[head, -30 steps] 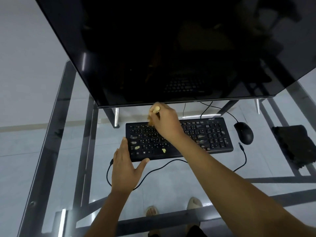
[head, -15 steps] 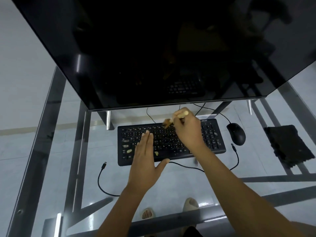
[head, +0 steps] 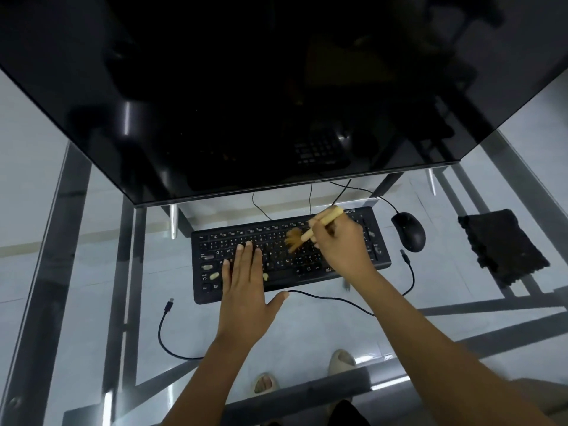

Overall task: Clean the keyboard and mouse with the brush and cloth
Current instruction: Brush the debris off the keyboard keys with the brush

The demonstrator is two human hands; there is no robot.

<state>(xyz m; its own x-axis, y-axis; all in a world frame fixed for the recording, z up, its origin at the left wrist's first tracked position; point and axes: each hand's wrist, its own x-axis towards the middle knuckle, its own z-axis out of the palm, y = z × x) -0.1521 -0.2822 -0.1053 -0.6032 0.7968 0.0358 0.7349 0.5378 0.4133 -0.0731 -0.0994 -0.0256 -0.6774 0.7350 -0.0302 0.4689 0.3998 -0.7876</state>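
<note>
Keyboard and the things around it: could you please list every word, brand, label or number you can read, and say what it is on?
"acer": brand mark at the far right corner of the keyboard, partly blurred, so a likely reading only.
"Q", "W", "B", "N": single letters on keyboard keys, just legible.
Other key legends: too small and blurred to read.
Mouse, cloth, brush, monitor: no readable text.

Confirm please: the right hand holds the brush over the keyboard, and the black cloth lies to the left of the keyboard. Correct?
Not quite. The head view shows the black cloth to the right of the keyboard, beyond the mouse. The right hand does hold the brush over the keyboard.
</note>
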